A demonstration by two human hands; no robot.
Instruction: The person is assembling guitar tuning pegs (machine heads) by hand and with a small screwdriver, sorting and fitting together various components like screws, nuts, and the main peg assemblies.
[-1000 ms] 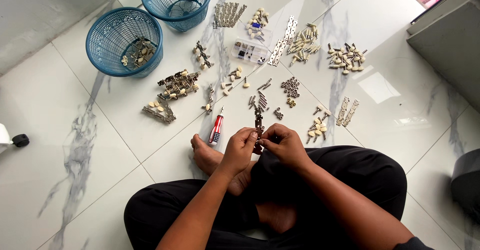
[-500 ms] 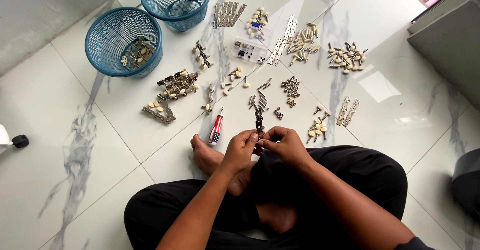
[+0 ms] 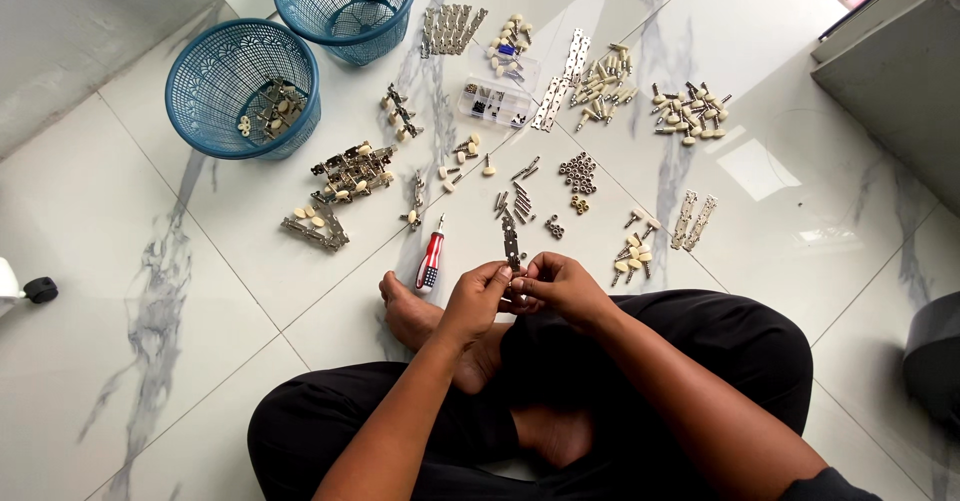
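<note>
Sitting cross-legged on the white marble-veined tile floor (image 3: pixel 150 341), you have a red-handled screwdriver (image 3: pixel 431 259) lying just left of your hands. Your left hand (image 3: pixel 478 299) and right hand (image 3: pixel 560 286) both pinch the near end of a narrow grey metal plate strip (image 3: pixel 512 243); its long axis points away from you, toward the scattered small metal screws (image 3: pixel 520 199).

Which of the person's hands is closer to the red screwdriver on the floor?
Left. The left hand sits just right of the red screwdriver, apart from it, pinching the metal strip. The right hand is farther off, beyond the left hand, on the same strip.
</note>
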